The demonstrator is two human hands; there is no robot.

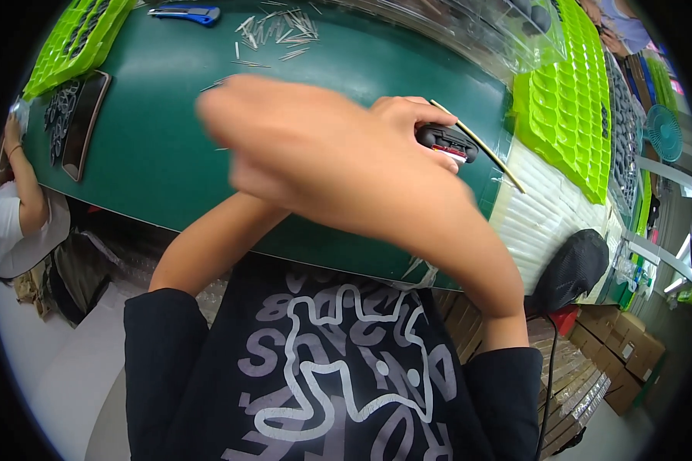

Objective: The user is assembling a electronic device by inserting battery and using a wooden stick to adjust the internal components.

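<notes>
My arms are crossed over a dark green table mat (154,161). My left hand (411,115) shows past my right forearm and grips a small black part with red inside (447,142). A thin yellowish rod (488,154) runs slantwise just beyond that part, touching or passing behind it. My right hand (261,131) reaches across to the left above the mat. It is blurred by motion, and I cannot make out anything in it. A heap of thin metal pins (277,31) lies at the far side of the mat.
A blue utility knife (184,13) lies near the pins. Lime-green grid trays stand at the far left (77,38) and at the right (569,100). A clear plastic bag (477,31) sits at the back. Another person (15,207) sits at the left beside a dark tray (81,127).
</notes>
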